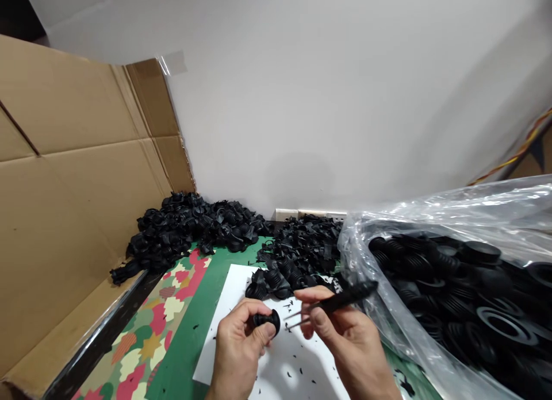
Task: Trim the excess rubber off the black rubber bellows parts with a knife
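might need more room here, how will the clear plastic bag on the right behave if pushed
The clear plastic bag will probably feel floppy, since its film looks thin and creased. It may resist a push, being heaped with black parts. Those rounded, loosely piled pieces could shift or roll inside.

The black part [275, 317] looks like rubber with a dull sheen, and the tweezers [347, 297] join slim metal tips [293, 315] to a matt black handle [353, 293]. The paper [233, 285] is smooth and matt, the bag [356, 239] crinkled, glossy clear plastic, the box [86, 107] matt cardboard, the wall [319, 89] smooth.
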A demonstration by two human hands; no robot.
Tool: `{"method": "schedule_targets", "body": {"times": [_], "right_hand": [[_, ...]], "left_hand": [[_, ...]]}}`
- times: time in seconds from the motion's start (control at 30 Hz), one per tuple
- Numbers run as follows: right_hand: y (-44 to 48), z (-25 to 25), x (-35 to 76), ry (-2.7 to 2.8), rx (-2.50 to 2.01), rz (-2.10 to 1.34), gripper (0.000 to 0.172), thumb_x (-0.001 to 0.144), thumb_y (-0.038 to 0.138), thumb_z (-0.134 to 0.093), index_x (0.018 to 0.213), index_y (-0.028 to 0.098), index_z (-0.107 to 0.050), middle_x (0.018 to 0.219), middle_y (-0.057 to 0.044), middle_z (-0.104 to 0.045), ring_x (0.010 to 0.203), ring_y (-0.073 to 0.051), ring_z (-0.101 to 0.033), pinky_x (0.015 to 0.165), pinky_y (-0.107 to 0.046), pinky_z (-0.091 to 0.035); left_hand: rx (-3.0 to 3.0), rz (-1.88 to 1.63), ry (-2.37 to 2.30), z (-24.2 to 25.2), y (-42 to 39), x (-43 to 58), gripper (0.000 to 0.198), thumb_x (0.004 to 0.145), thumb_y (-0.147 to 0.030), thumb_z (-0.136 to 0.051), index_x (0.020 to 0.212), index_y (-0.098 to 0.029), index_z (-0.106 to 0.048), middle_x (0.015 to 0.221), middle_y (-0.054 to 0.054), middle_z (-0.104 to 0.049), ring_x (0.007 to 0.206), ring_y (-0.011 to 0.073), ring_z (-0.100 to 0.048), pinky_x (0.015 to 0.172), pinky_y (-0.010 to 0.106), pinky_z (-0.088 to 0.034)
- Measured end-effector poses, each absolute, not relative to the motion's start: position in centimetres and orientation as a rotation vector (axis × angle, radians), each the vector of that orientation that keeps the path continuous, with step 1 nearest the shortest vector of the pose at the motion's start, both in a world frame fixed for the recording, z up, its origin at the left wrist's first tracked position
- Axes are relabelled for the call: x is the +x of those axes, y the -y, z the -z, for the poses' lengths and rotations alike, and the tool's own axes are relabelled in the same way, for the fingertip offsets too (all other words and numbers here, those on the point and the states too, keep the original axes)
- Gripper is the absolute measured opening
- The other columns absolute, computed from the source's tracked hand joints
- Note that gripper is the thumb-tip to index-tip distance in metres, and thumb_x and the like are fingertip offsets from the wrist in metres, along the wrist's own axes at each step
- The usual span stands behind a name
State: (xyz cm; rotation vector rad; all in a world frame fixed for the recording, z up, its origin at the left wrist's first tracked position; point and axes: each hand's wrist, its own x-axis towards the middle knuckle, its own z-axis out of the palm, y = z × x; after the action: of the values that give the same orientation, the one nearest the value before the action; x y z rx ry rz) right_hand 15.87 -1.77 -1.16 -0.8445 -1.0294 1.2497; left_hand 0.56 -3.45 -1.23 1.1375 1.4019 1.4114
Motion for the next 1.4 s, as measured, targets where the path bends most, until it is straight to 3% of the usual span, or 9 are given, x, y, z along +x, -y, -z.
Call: {"method": "schedule_targets", "body": {"times": [0.17, 0.5, 0.67, 0.83, 0.97, 1.13, 1.4], "right_hand": [[2.2, 1.1, 14.7, 0.948, -0.812, -1.276, 0.026, 0.064, 0.041, -0.079, 0.075, 0.019, -0.073, 0.073, -0.003, -0.065, 0.059, -0.017, -0.062, 0.059, -0.029, -0.052], [1.8, 2.9, 15.2, 1.131, -0.837, -1.163, 0.015, 0.071, 0.032, -0.074, 0.078, 0.019, -0.073, 0.075, -0.004, -0.069, 0.056, -0.017, -0.064, 0.056, -0.029, -0.055], [2.0, 2.3, 14.7, 1.271, -0.765, -0.849, 0.005, 0.078, 0.023, -0.067, 0.074, 0.021, -0.069, 0.062, -0.001, -0.064, 0.058, -0.017, -0.062, 0.053, -0.027, -0.051], [0.6, 2.0, 16.3, 1.249, -0.76, -0.53, 0.004, 0.079, 0.019, -0.065, 0.079, 0.021, -0.068, 0.069, -0.002, -0.066, 0.056, -0.016, -0.061, 0.049, -0.027, -0.051], [0.2, 2.0, 17.5, 1.162, -0.957, -0.739, 0.012, 0.08, 0.03, -0.065, 0.08, 0.019, -0.068, 0.057, 0.0, -0.064, 0.053, -0.018, -0.063, 0.051, -0.029, -0.053], [1.3, 1.3, 16.4, 1.077, -0.843, -1.066, 0.018, 0.076, 0.037, -0.068, 0.076, 0.019, -0.069, 0.053, 0.0, -0.063, 0.052, -0.017, -0.06, 0.053, -0.028, -0.05], [2.1, 0.5, 15.4, 0.969, -0.794, -1.167, 0.02, 0.071, 0.038, -0.073, 0.072, 0.019, -0.069, 0.053, 0.001, -0.058, 0.052, -0.016, -0.056, 0.053, -0.028, -0.045]], "left_hand": [[1.152, -1.421, -1.381, 1.2, 3.6, 0.7, 0.008, 0.059, -0.013, -0.067, 0.067, -0.017, -0.069, 0.065, -0.001, -0.061, 0.047, 0.0101, -0.053, 0.041, 0.018, -0.042], [1.151, -1.418, -1.347, 1.1, 3.4, 0.9, 0.01, 0.058, -0.011, -0.067, 0.066, -0.016, -0.069, 0.066, -0.001, -0.061, 0.047, 0.0089, -0.052, 0.04, 0.017, -0.039], [1.169, -1.415, -1.318, 1.1, 3.6, 1.2, 0.01, 0.058, -0.008, -0.066, 0.063, -0.017, -0.069, 0.065, -0.002, -0.059, 0.046, 0.0077, -0.05, 0.04, 0.016, -0.038], [1.11, -1.345, -1.257, 1.6, 3.9, 1.1, 0.007, 0.058, -0.013, -0.071, 0.064, -0.016, -0.07, 0.069, 0.0, -0.062, 0.043, 0.0077, -0.052, 0.036, 0.016, -0.037], [1.049, -1.343, -1.26, 2.2, 3.9, 0.6, 0.011, 0.06, -0.022, -0.075, 0.068, -0.016, -0.07, 0.072, 0.001, -0.064, 0.044, 0.0091, -0.057, 0.035, 0.016, -0.038], [1.059, -1.373, -1.231, 2.2, 3.8, 0.3, 0.017, 0.063, -0.028, -0.077, 0.072, -0.016, -0.072, 0.071, 0.001, -0.064, 0.046, 0.0098, -0.058, 0.037, 0.016, -0.04], [1.03, -1.404, -1.207, 2.0, 3.7, 0.2, 0.015, 0.063, -0.027, -0.077, 0.072, -0.016, -0.073, 0.069, 0.003, -0.067, 0.049, 0.013, -0.061, 0.038, 0.018, -0.041]]}}
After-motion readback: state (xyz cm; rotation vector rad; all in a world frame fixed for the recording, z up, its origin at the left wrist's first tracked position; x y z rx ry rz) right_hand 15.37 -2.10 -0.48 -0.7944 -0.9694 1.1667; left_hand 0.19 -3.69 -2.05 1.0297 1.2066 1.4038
